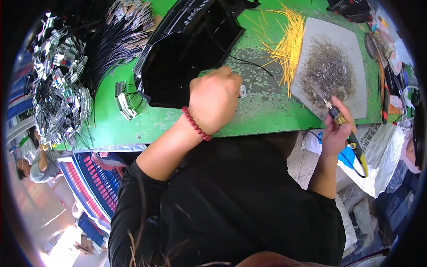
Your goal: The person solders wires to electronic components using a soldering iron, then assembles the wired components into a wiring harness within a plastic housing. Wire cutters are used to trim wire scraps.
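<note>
My right hand [336, 132] grips a black-and-yellow soldering iron [339, 119], its metal tip over the dark, speckled residue [328, 71] on a pale grey board [359, 100]. Knuckles up, my left hand [215, 100] is closed at the near edge of a glossy black plastic housing [171, 66]; its fingertips are hidden, so what they grip cannot be seen. A small silvery piece [243, 91] shows just right of that hand. Out of the housing a thin black wire [249, 62] curves to the right.
Yellow thin sticks or wires [289, 49] lie along the board's left edge. Silver strip parts [60, 80] are heaped at far left, beside bundled black wires [115, 49]. A small metal strip piece [123, 100] lies left of the housing. Hand tools [384, 89] line the right side.
</note>
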